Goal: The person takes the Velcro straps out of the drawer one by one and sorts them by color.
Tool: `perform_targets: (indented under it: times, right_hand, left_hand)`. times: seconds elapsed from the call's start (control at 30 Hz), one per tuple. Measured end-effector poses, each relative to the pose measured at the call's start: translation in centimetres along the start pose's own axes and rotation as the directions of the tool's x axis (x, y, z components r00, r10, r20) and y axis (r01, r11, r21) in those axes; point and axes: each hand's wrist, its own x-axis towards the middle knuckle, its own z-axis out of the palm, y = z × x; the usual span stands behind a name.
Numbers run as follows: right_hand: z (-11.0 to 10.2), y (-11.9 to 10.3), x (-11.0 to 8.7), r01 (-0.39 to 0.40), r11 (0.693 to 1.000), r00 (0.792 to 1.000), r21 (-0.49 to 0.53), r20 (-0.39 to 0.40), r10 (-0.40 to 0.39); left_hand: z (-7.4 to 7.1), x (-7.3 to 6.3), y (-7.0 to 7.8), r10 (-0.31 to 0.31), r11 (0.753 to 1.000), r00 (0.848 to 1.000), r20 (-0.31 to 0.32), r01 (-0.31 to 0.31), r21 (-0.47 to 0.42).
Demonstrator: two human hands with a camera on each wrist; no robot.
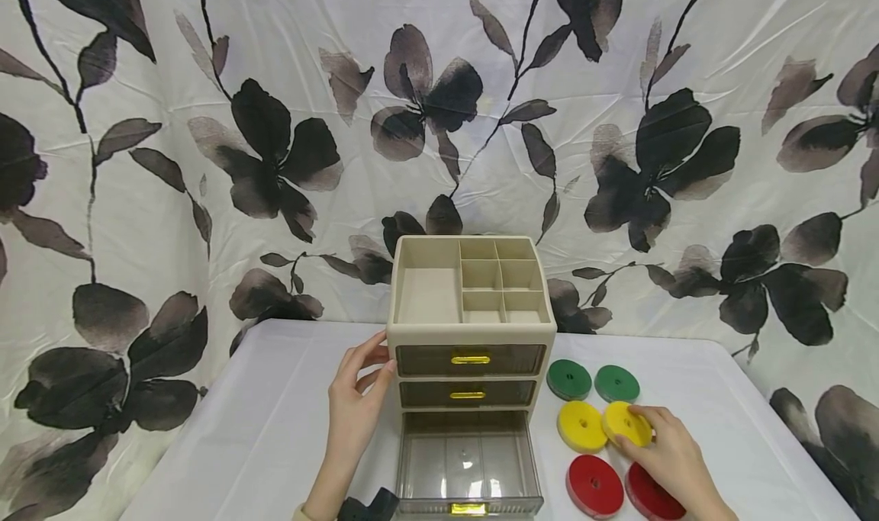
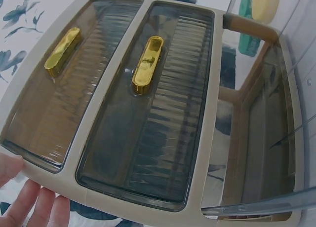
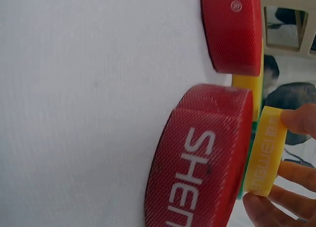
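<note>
A beige desktop drawer unit [image 1: 472, 336] stands upright with its bottom clear drawer [image 1: 470, 460] pulled out. Nothing lies inside that drawer. My left hand [image 1: 357, 399] rests at the unit's left side; in the left wrist view its fingers [image 2: 30, 202] are at the side edge near the top drawer. On the right, my right hand [image 1: 676, 452] pinches a yellow disc [image 1: 627, 423] with lettering on its rim [image 3: 266, 150]. Beside it lies another yellow disc [image 1: 582, 426]. Two red discs [image 1: 594, 486] are nearer me, one partly hidden under my right hand.
Two green discs [image 1: 569, 380] lie behind the yellow ones. The unit's open top [image 1: 427, 284] has one large compartment and several small ones. Two upper drawers [image 1: 471, 360] with gold handles are closed. A dark object [image 1: 371, 506] sits at the bottom edge, and floral cloth hangs behind.
</note>
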Motion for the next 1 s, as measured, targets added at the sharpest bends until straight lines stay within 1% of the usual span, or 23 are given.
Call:
perform_targets:
  times: [0.17, 0.43, 0.63, 1.0]
  right_hand:
    - [0.1, 0.4, 0.6, -0.018, 1.0, 1.0, 0.002, 0.01, 0.018]
    - [-0.2, 0.8, 1.2, -0.038, 0.999, 0.999, 0.022, 0.02, 0.037]
    - [-0.3, 1.0, 1.6, -0.059, 0.998, 0.997, 0.014, 0.042, 0.059]
    - [0.2, 1.3, 2.3, -0.079, 0.997, 0.994, 0.0, 0.08, 0.079]
  left_hand:
    - [0.0, 0.0, -0.1, -0.003, 1.0, 1.0, 0.002, 0.003, 0.009]
    - [0.0, 0.1, -0.1, 0.011, 1.0, 1.0, -0.003, -0.011, 0.014]
    - [0.0, 0.0, -0.1, 0.015, 1.0, 1.0, -0.002, -0.015, 0.008]
    - [0.0, -0.1, 0.1, 0.015, 1.0, 1.0, 0.0, -0.015, 0.004]
